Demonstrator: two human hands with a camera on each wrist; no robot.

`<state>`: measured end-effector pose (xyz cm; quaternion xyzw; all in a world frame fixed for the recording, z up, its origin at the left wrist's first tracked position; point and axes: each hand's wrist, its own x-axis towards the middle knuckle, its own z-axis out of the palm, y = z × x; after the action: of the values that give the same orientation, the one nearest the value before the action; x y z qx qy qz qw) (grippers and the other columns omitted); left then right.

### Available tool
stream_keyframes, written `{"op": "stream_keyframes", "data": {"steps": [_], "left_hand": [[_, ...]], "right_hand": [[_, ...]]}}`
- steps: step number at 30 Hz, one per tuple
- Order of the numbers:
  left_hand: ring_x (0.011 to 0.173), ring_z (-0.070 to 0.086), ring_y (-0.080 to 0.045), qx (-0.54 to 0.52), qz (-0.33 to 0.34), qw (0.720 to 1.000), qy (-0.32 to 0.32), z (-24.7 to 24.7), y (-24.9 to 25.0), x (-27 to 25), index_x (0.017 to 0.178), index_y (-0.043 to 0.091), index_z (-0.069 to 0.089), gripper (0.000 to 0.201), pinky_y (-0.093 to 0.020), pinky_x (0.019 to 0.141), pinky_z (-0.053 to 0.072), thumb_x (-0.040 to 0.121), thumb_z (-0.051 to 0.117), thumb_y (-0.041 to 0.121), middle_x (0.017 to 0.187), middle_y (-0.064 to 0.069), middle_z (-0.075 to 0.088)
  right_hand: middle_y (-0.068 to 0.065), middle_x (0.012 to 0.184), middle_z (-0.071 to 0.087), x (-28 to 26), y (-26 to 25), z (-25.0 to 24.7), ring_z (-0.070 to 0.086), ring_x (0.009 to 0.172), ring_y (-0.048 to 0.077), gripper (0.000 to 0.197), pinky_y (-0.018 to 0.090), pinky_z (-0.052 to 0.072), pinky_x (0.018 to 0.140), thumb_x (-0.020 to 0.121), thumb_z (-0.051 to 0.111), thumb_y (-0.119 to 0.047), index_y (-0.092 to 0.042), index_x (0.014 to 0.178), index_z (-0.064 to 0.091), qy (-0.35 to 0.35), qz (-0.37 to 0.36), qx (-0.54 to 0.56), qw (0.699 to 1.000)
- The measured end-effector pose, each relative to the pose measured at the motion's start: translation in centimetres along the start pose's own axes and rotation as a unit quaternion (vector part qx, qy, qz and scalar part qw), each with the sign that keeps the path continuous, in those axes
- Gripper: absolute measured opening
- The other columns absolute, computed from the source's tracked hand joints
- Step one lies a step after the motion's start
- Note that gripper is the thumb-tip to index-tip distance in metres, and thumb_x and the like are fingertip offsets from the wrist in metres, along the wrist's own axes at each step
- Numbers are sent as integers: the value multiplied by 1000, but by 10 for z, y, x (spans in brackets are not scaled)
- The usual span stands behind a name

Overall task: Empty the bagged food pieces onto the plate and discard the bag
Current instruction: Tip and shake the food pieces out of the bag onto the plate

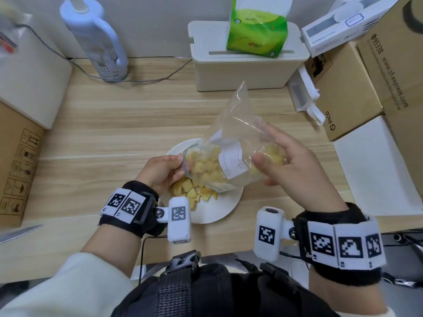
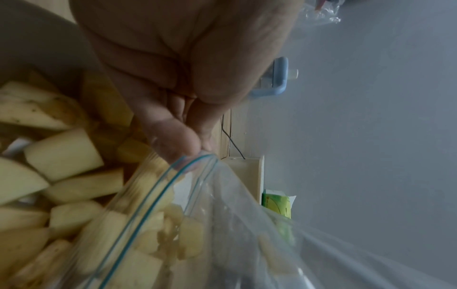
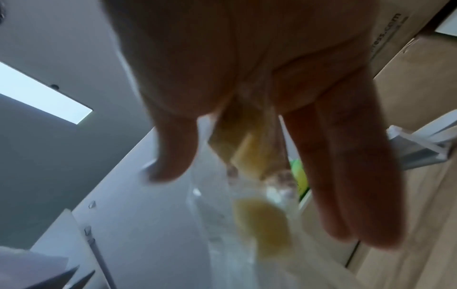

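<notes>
A clear zip bag [image 1: 231, 124] hangs tilted over the white plate [image 1: 219, 209], its bottom raised and its mouth down. Yellow food pieces [image 1: 206, 168] crowd the mouth, and more pieces [image 1: 192, 193] lie on the plate below. My left hand [image 1: 178, 163] pinches the blue zip rim; in the left wrist view the thumb and finger [image 2: 195, 150] meet on that rim above the bag [image 2: 247, 234]. My right hand [image 1: 267, 147] holds straight fingers [image 3: 346, 176] against the bag's side, where one piece [image 3: 262, 224] shows through the plastic.
On the wooden table [image 1: 114, 124] a cream box [image 1: 242, 69] with a green tissue pack [image 1: 256, 30] stands behind the plate. A white and blue jug [image 1: 96, 40] is at the back left. Cardboard boxes [image 1: 343, 92] line the right. A knife blade [image 1: 18, 233] lies front left.
</notes>
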<state>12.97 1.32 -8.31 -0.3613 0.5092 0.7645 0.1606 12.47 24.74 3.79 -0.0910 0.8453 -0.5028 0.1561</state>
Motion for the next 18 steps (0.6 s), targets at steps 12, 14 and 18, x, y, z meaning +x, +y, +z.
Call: {"op": "stream_keyframes", "data": {"steps": [12,14,18], "left_hand": [[39,55,-2,8,-2,999,-35,-7,-1,-2,69,6,58,26,-7,43,46,91,46,14,45,4,64],[40,56,-1,2,-3,999,-37,-7,-1,-3,69,6,58,26,-7,44,46,91,46,14,46,4,65],[43,58,0,-14,-8,999,-44,-9,-2,-6,71,6,58,26,-8,47,48,91,46,16,48,4,66]], "right_hand": [[-16,84,73,-6,-6,-5,67,76,10,23,25,53,65,76,68,-12,-34,84,71,133,-96,63,985],[-14,87,69,-6,-8,-3,64,82,7,16,24,53,65,78,66,-16,-28,86,73,162,-131,52,977],[-1,89,63,-7,-10,1,60,77,7,14,21,53,62,82,63,-16,-26,89,70,164,-138,61,975]]}}
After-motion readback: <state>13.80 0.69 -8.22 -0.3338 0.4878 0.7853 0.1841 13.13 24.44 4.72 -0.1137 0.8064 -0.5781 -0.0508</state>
